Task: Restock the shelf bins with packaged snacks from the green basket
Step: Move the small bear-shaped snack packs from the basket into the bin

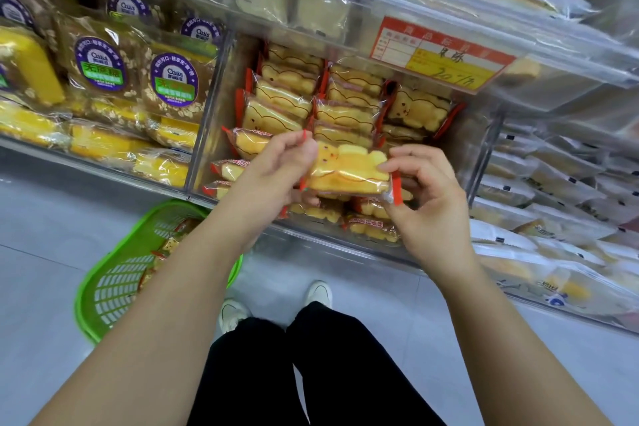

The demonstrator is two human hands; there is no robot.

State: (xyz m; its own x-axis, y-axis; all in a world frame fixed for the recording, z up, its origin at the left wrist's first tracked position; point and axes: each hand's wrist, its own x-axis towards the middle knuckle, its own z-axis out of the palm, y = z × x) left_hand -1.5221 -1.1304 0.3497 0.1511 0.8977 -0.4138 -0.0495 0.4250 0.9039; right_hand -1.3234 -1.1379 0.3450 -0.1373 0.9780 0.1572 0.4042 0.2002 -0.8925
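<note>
A bear-shaped cake in a clear wrapper with red ends [349, 168] is held flat over the middle clear shelf bin [207, 135]. My left hand [276, 169] pinches its left end and my right hand [428, 190] pinches its right end. The bin holds several rows of the same bear cakes [287, 97], most standing on edge. The green basket [103, 290] sits on the floor at the lower left, partly hidden by my left forearm, with a few wrapped snacks [166, 245] inside.
The bin to the left holds oat cakes with purple labels [173, 79]. White-wrapped cakes [539, 218] fill the bins on the right. An upper clear bin with a red and yellow price tag [439, 54] overhangs the middle bin. My shoes [318, 294] stand on the grey floor.
</note>
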